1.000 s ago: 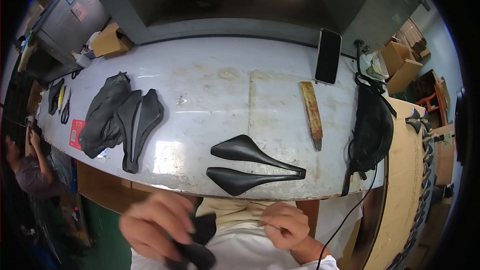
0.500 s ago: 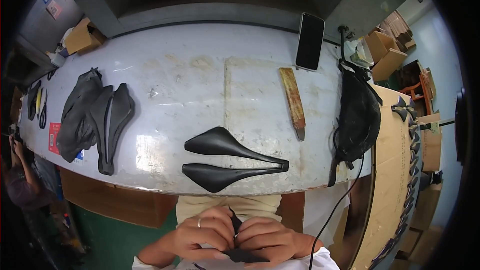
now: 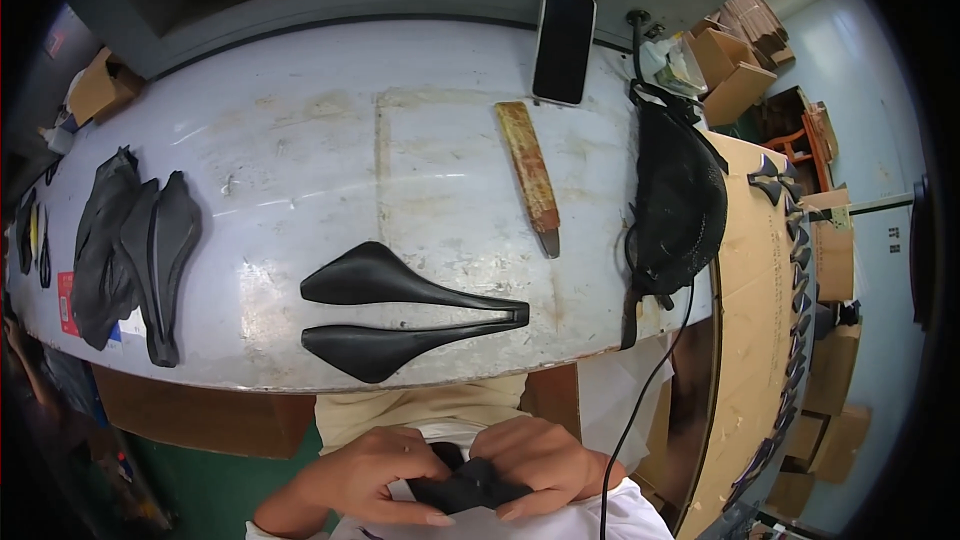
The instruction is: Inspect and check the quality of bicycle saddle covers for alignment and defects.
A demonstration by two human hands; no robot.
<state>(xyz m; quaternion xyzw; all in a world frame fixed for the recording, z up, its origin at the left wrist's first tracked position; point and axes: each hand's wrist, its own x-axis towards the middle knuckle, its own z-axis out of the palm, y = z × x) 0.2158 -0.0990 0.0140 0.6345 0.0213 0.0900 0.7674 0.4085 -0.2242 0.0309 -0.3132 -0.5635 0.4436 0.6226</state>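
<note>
By the workbench [image 3: 310, 155]: left hand [image 3: 385, 470], right hand [image 3: 542, 458] pinching 1 black sheet [image 3: 455, 492]
Black sheet: likely light, soft (floppy, imo); grip edges

The left hand [image 3: 385, 475] and the right hand [image 3: 535, 462] are partly hiding the black piece [image 3: 455, 493] between them.

A phone [image 3: 565, 45] sits left of a plastic tub [image 3: 672, 72] and a cardboard box [image 3: 738, 90].

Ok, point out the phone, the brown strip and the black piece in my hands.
Phone [image 3: 565, 45]: head view, middle of its screen.
Brown strip [image 3: 526, 168]: head view, middle of its length.
Black piece [image 3: 458, 493]: head view, its uncovered middle.
</note>
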